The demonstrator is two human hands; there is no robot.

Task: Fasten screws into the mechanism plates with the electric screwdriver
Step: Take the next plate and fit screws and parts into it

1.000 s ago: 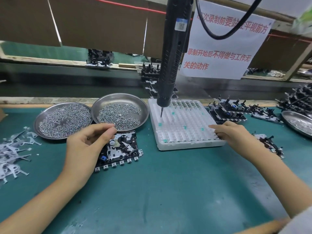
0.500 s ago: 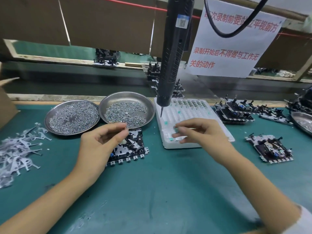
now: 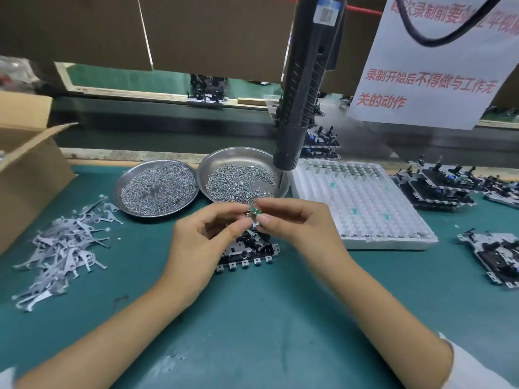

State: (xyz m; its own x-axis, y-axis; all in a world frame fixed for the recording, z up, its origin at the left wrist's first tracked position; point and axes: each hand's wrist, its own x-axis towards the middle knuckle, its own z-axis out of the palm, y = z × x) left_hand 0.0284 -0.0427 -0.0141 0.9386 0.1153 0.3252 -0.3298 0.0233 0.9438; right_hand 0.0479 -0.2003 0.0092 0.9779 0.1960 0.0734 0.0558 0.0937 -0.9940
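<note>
Green small part (image 3: pixel 255 211) pinched between left hand (image 3: pixel 202 237) and right hand (image 3: pixel 295 224), above mechanism plate (image 3: pixel 247 252).

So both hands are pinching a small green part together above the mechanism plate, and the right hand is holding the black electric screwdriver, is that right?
Not quite. In the head view the black electric screwdriver hangs untouched above the round metal screw dish. Both the left hand and right hand pinch the small green part above the mechanism plate.
</note>
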